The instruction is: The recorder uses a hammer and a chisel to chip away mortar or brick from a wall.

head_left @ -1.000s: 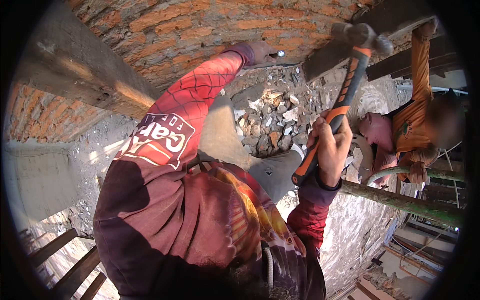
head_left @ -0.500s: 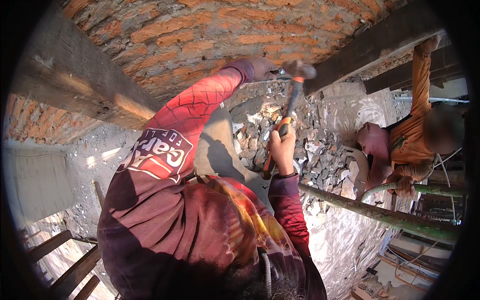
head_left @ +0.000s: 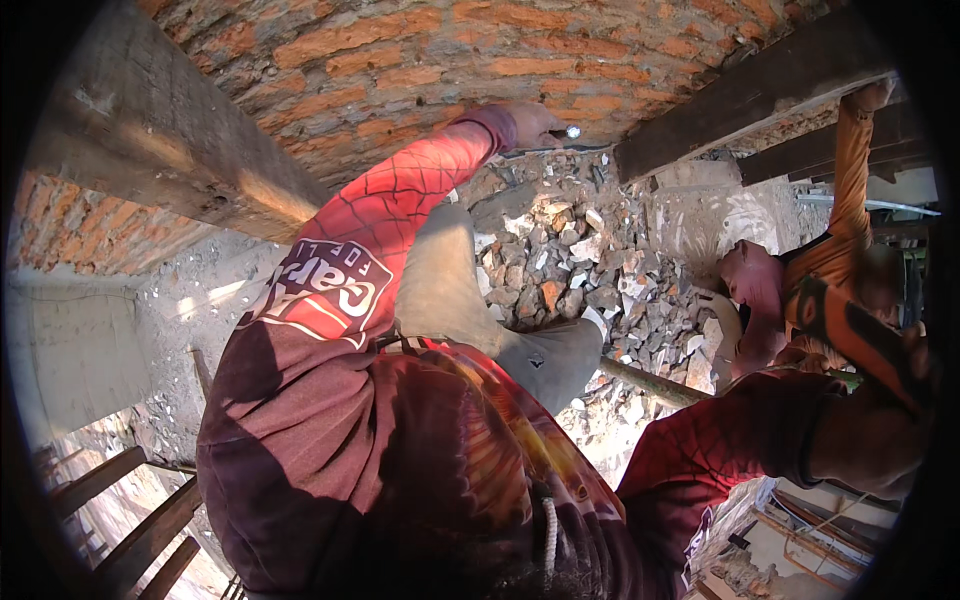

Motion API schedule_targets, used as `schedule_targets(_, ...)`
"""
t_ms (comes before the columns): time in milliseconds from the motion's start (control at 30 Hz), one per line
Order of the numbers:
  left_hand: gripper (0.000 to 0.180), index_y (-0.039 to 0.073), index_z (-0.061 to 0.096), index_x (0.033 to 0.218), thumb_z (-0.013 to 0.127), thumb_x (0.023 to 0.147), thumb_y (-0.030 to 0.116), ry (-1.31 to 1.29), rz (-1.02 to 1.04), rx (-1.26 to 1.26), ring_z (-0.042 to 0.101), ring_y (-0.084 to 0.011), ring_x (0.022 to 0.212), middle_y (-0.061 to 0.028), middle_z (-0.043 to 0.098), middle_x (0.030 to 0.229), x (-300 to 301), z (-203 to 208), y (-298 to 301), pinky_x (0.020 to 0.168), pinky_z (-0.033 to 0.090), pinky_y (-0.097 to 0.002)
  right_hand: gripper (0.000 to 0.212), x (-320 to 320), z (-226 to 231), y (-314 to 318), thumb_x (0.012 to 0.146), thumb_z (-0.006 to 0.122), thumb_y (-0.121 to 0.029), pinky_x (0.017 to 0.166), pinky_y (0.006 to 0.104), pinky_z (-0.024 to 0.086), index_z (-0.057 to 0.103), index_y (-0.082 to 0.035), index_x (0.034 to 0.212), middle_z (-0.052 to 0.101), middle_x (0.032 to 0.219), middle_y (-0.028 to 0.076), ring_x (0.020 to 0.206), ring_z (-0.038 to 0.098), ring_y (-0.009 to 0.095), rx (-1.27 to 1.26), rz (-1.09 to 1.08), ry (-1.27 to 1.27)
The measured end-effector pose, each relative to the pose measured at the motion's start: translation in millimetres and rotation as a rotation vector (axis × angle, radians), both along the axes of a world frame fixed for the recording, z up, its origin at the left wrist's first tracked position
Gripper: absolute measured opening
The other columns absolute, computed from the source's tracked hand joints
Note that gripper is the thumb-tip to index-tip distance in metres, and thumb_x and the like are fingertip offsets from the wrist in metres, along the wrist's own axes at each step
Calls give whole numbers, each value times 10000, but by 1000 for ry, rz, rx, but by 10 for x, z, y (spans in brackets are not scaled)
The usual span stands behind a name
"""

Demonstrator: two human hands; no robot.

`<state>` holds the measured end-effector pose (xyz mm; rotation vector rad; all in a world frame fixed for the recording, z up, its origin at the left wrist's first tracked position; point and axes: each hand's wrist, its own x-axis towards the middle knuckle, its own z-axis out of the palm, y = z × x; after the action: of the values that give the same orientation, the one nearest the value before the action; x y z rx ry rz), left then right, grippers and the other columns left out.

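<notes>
My left hand (head_left: 533, 124) is closed at the foot of the brick wall (head_left: 520, 62), gripping a chisel whose shiny struck end (head_left: 572, 131) pokes out past the fingers. The rest of the chisel is hidden by the hand and the wall's shadow. Far out at the right rim, my right hand (head_left: 908, 385) is raised close to the camera, wrapped around the orange and black handle of a hammer (head_left: 855, 338). The hammer's head cannot be made out. Broken brick and stone rubble (head_left: 575, 265) lies below the chisel, beside my bent knee (head_left: 550, 365).
Thick timber beams slant in at the left (head_left: 170, 150) and right (head_left: 740, 95). A co-worker in an orange shirt (head_left: 845, 210) is at the right, one arm up against the right beam. A green pole (head_left: 655, 383) crosses beyond my knee. Wooden slats (head_left: 150, 530) show at lower left.
My right hand has swung the hammer away from the chisel, out to the right and up toward the camera. My left hand stays by the wall, having shifted slightly.
</notes>
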<state>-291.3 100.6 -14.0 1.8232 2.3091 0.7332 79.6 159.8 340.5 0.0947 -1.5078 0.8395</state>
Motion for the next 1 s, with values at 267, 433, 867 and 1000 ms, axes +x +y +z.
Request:
schedule_targets(267,395,100,625,1168,588,911,397,-54,-2,31,635,-410,888,-206,669,974,-17,-10,51,752,493,-481,129,-796,-2403,-218,848,560,-8,544,371,484,501,14,960,583,679,158,531,558,253,223,-302,-469)
schedule_targets(433,385,115,624,1135,611,886,408,-57,99,14,632,-417,894,-204,663,989,189,-428,161,761,502,-477,115,-361,-2799,-119,822,607,-64,444,307,391,537,4,883,522,543,60,456,529,142,-342,259,-1257)
schedule_targets(867,437,86,626,1153,605,897,439,8,57,53,633,-401,858,-187,668,932,-102,-128,-170,766,491,-479,243,-211,113,402,922,558,-137,473,287,475,474,66,1027,507,668,109,524,507,177,377,-203,-59)
schedule_targets(1000,421,110,632,1129,599,893,456,81,22,95,633,-389,878,-171,663,932,-7,-161,-124,792,477,-491,113,-708,-696,14,886,511,-56,486,307,503,459,30,938,500,661,137,510,511,207,132,48,140)
